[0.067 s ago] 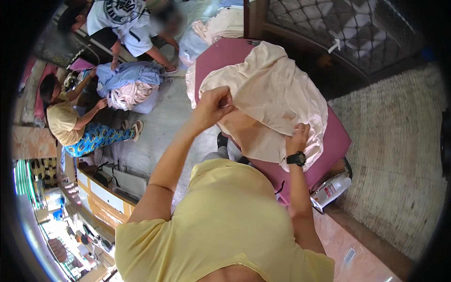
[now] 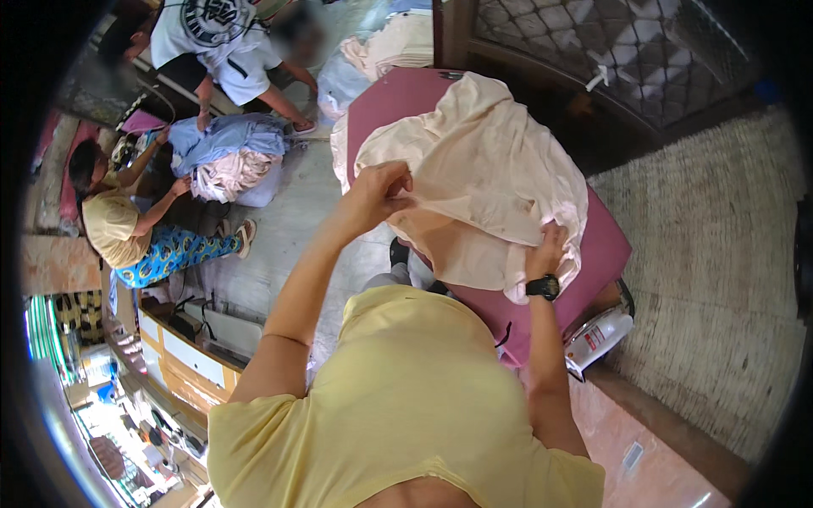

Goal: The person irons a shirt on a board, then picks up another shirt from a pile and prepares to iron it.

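A cream cloth, thin and crumpled, is spread over a maroon padded board and hangs past its near side. My left hand pinches the cloth's left edge, slightly raised, with thumb and fingers together. Wearing a black watch, my right hand grips the fabric near its right edge, the fingertips partly sunk in the folds. Between the two hands runs a stretched fold. Whether the cloth is a garment I cannot tell.
A white appliance resembling an iron stands by the board's near right end. On the left, a seated person and a bending person handle piled blue and pink cloths. Folded cream cloths lie behind the board. A dark lattice door stands at far right.
My right hand has moved slightly right along the cloth, drawing the fold between my hands tighter. My left hand has turned a little and stays at the left edge.
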Demonstrator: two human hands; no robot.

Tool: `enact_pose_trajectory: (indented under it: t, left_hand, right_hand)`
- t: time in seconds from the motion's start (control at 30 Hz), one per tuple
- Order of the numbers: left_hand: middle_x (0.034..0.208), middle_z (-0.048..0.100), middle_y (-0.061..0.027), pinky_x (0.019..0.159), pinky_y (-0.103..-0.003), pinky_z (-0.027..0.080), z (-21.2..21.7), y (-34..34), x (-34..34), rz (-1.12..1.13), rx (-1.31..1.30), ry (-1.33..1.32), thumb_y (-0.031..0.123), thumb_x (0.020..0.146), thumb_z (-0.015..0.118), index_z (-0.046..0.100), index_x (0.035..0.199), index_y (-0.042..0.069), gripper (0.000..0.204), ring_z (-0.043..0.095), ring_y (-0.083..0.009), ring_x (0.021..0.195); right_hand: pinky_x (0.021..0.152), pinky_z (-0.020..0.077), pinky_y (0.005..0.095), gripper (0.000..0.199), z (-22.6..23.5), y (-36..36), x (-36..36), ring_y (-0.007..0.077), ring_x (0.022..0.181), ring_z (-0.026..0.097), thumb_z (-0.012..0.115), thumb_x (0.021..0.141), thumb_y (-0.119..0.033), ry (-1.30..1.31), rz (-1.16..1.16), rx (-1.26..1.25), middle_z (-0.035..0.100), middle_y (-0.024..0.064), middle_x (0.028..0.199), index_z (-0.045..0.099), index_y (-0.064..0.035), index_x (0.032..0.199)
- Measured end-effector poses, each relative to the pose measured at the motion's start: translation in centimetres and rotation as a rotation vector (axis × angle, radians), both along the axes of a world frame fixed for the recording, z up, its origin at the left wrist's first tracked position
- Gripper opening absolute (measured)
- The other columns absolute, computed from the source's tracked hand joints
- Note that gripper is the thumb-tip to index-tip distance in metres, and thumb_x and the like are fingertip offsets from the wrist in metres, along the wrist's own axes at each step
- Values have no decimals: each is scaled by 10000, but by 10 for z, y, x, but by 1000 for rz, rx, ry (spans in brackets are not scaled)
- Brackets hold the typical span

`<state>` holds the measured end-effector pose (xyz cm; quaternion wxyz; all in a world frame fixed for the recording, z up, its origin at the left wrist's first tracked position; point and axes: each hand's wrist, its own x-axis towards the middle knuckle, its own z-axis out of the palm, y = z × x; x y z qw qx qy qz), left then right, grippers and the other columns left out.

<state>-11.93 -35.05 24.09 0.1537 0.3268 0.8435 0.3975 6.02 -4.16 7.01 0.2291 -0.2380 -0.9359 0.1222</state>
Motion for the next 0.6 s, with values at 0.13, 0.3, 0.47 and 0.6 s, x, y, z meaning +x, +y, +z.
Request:
enact_pose_trajectory:
  t: [0.13, 0.3, 0.47, 0.6]
  left_hand:
    - [736, 579, -122, 642, -393, 485, -77, -41, -8, -4, -62, 310, -62, 719, 692, 560, 847, -2, 193, 601, -306, 664]
    - [803, 629, -179, 666, -441, 492, -149, -68, -36, 318, -94, 363, -62, 769, 601, 587, 936, 3, 180, 630, -374, 743]
    - [864, 667, -227, 689, -477, 496, -187, -79, -43, 477, -269, 292, 11, 807, 579, 582, 948, 3, 142, 640, -417, 800]
    - [843, 683, -194, 656, -443, 512, -206, -94, -41, 584, -292, 9, 136, 888, 565, 608, 965, 3, 160, 678, -315, 781]
  right_hand:
    - [744, 520, 447, 321, 18, 77, 38, 381, 882, 625, 737, 668, 15, 107, -150, -23, 600, 165, 1003, 604, -28, 957]
    - [681, 519, 400, 196, 82, 111, 49, 313, 762, 661, 712, 753, -45, 354, -117, -58, 655, 151, 850, 632, -11, 929]
    - [638, 511, 324, 213, 142, 100, 49, 242, 658, 652, 609, 881, -76, 446, -138, -156, 682, 132, 852, 598, -20, 1086]
    - [728, 497, 267, 295, 195, 97, 60, 150, 817, 629, 532, 924, -75, 455, -87, -634, 666, 75, 987, 571, -27, 1212]
